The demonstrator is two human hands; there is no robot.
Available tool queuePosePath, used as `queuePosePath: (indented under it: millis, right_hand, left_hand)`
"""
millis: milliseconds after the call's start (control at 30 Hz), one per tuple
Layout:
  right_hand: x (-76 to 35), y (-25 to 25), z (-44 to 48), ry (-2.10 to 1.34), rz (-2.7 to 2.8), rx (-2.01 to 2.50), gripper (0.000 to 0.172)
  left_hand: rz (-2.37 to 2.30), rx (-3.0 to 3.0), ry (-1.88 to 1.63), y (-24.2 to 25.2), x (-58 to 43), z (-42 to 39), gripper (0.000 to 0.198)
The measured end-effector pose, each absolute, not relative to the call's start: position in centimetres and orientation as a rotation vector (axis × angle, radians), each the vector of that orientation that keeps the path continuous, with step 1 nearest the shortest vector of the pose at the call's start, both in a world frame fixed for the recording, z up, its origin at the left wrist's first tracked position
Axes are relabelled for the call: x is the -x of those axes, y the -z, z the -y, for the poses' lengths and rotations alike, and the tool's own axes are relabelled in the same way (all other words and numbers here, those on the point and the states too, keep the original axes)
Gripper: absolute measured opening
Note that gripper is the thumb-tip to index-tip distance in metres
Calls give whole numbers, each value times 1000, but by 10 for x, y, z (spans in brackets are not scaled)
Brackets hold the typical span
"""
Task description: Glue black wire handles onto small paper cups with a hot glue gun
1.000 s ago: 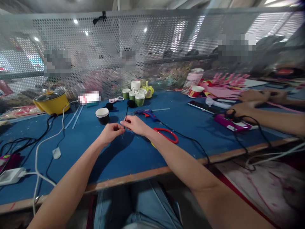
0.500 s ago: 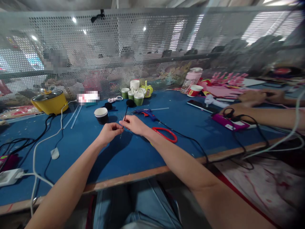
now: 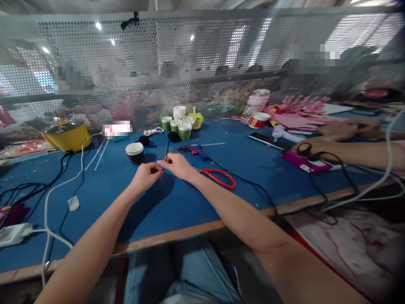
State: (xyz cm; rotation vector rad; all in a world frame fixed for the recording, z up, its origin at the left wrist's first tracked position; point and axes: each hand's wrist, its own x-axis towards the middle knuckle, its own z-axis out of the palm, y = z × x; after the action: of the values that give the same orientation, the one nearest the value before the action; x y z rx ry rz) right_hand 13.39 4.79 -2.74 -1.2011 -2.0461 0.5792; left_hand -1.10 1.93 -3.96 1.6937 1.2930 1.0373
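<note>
My right hand (image 3: 179, 165) is closed in a pinch on a thin black stick (image 3: 167, 150) with a round black ball on its upper end. The stick stands nearly upright, leaning slightly right. My left hand (image 3: 145, 176) pinches at the stick's lower end, fingertips close to those of my right hand; its exact grip is hard to see. Just behind my left hand is a black paper cup (image 3: 136, 154) with a white inside. A blue glue gun (image 3: 196, 151) lies beyond my right hand. Red-handled scissors (image 3: 224, 180) lie beside my right forearm, partly hidden by it.
Another black ball (image 3: 144, 140) lies behind the cup. Small green cups (image 3: 184, 131) stand at the back, near a yellow pot (image 3: 68, 135) at left. A phone (image 3: 268, 141) and a co-worker's arms (image 3: 354, 153) are at right. Cables cross the blue table (image 3: 190, 207).
Both hands stay almost in place, with small shifts of the fingers around the stick. A little more of the scissors shows beside my right wrist.
</note>
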Motion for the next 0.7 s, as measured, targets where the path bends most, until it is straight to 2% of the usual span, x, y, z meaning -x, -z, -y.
queuePosePath:
  millis: [200, 433, 700]
  right_hand:
    - [-138, 22, -44, -912, 2079, 936, 22]
    - [-137, 23, -47, -686, 2101, 1097, 25]
    - [-136, 27, -49, -630, 2085, 1152, 30]
  left_hand:
    - [-1226, -1670, -1010, 37, 11, -16, 23]
    - [-1245, -1693, -1020, 37, 11, -18, 17]
    - [-1246, -1706, -1030, 38, 11, -17, 18]
